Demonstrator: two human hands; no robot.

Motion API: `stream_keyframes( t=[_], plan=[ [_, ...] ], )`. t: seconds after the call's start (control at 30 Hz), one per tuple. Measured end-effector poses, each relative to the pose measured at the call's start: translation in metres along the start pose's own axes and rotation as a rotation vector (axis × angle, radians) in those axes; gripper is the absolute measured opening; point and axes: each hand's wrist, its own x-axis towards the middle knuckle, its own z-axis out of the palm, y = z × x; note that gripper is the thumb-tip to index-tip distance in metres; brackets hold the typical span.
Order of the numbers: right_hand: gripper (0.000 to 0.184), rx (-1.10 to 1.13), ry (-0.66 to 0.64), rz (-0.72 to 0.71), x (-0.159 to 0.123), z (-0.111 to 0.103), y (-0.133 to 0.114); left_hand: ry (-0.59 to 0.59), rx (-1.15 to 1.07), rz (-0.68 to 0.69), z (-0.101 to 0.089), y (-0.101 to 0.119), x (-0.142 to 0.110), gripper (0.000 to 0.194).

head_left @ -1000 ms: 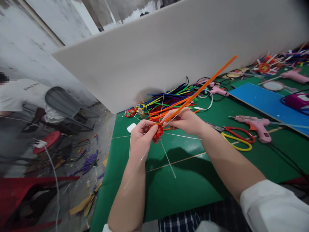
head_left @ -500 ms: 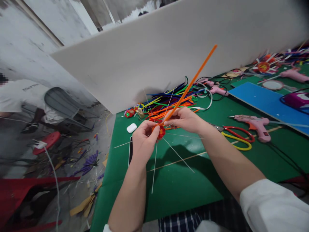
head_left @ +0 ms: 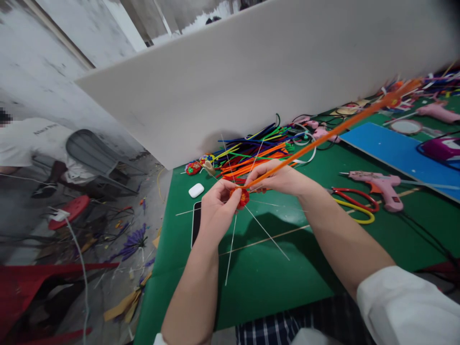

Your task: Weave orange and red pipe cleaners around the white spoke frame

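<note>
Between the thumb and fingers of my left hand [head_left: 220, 203] is a small red and orange woven disc [head_left: 244, 197], with several thin pale sticks [head_left: 268, 233] radiating from it like spokes. My right hand [head_left: 275, 177] pinches an orange pipe cleaner [head_left: 323, 139] close to the disc. The pipe cleaner's long free end stretches up to the right and looks blurred. Both hands are held above the green table, and the right fingertips are partly hidden behind the pipe cleaner.
A heap of coloured pipe cleaners [head_left: 251, 151] lies against the white partition [head_left: 230, 86]. To the right are scissors [head_left: 359, 203], a pink glue gun [head_left: 383, 184] and a blue board [head_left: 398, 148]. A phone [head_left: 196, 223] and a white case [head_left: 196, 190] lie left. A person [head_left: 43, 143] sits beyond.
The pipe cleaner's free end has swung down to the right, from steep to a shallow slant. The disc and both hands have shifted slightly right.
</note>
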Motion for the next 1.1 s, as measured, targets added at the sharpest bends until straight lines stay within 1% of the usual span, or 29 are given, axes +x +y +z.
stream_keyframes(
  t=[0.13, 0.23, 0.37, 0.53, 0.73, 0.9, 1.1],
  plan=[
    [0.011, 0.032, -0.022, -0.007, 0.002, -0.003, 0.005, -0.065, -0.078, -0.012, 0.0, -0.001, 0.0, 0.013],
    [0.015, 0.073, -0.053, -0.012, 0.004, -0.004, 0.01, -0.091, -0.092, -0.011, 0.001, 0.0, -0.001, 0.013],
    [0.022, 0.099, -0.059, 0.003, 0.008, -0.003, 0.015, -0.091, -0.088, -0.014, 0.002, 0.0, -0.001, 0.013],
    [0.025, 0.063, -0.057, 0.007, 0.01, -0.002, 0.017, -0.098, -0.057, -0.012, 0.002, -0.001, 0.0, 0.013],
    [0.022, 0.03, -0.032, 0.039, 0.008, -0.003, 0.015, -0.085, -0.022, -0.018, 0.002, -0.005, 0.002, 0.013],
    [0.015, 0.061, -0.055, 0.03, 0.009, -0.006, 0.018, -0.103, -0.026, -0.011, 0.001, -0.007, 0.002, 0.012],
    [0.019, 0.056, -0.091, 0.028, 0.01, -0.006, 0.022, -0.102, -0.021, -0.031, 0.002, -0.007, 0.004, 0.013]
  ],
)
